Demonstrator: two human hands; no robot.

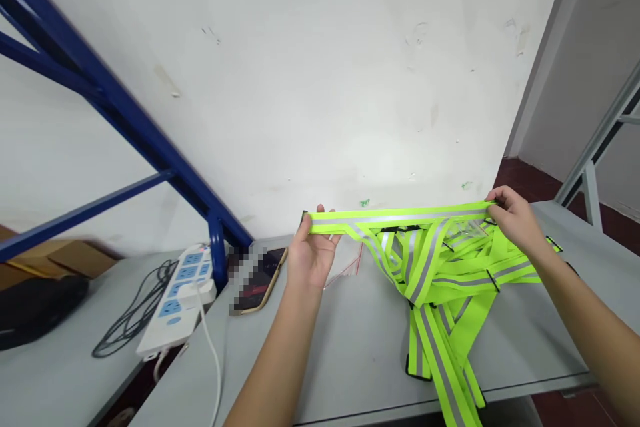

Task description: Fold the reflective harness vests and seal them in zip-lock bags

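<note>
A neon yellow-green strap (395,217) with a silver stripe is stretched level between my hands. My left hand (315,250) grips its left end with the thumb in front and the fingers behind. At the right end, my right hand (513,213) pinches the strap between thumb and fingers. Another strap branches down from near the left end. Below and behind lies a tangled pile of the same straps (470,280) with black buckles, some hanging over the table's front edge. Clear plastic (470,230) shows among the straps.
On the grey table (360,360), a phone (260,280) and a clear red-edged bag (350,270) lie left of the pile. Further left are a white power strip (180,300) with cables, a blue metal frame (150,140) and a black item (43,307). A white wall stands behind.
</note>
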